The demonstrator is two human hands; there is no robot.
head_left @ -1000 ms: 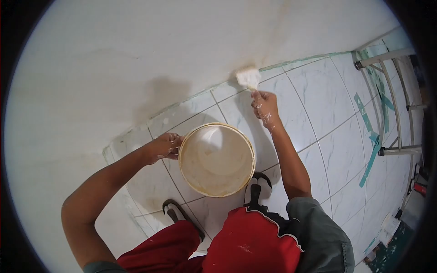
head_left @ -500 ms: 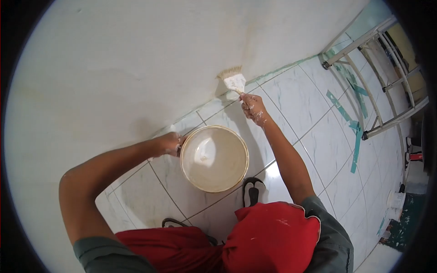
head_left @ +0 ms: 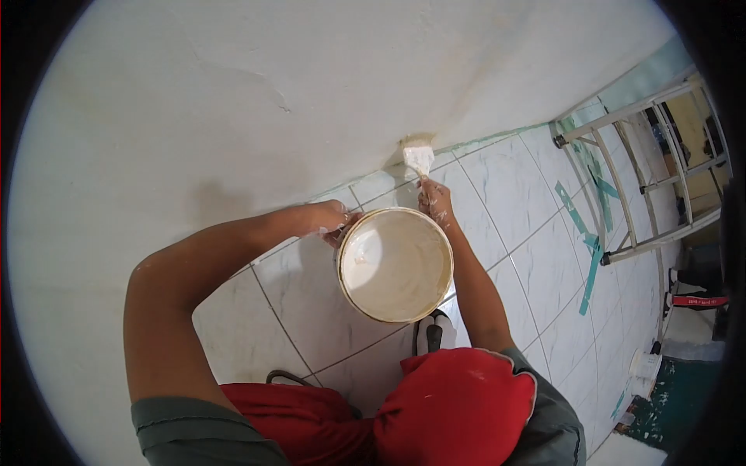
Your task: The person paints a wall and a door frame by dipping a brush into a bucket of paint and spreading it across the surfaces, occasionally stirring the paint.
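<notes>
A round bucket (head_left: pixel 396 268) with pale paint inside hangs in front of me, tilted so its opening faces the camera. My left hand (head_left: pixel 332 220), spotted with white, is closed on its rim at the left side. My right hand (head_left: pixel 437 203) grips the handle of a wide paintbrush (head_left: pixel 419 159), whose ferrule is coated white. The bristles touch the pale wall (head_left: pixel 256 101) low down, just above the floor. Part of my right hand and forearm is behind the bucket's edge.
Tiled floor (head_left: pixel 497 202) meets the wall along a greenish edge. A metal ladder (head_left: pixel 622 252) stands at the right, beside strips of green tape (head_left: pixel 590 276). A red item (head_left: pixel 699 300) and a dark green paint-spattered surface (head_left: pixel 676 396) lie farther right.
The bucket and my left hand have shifted right, closer to my right arm. The brush and my right hand sit slightly lower and farther right in view. The camera view has also shifted.
</notes>
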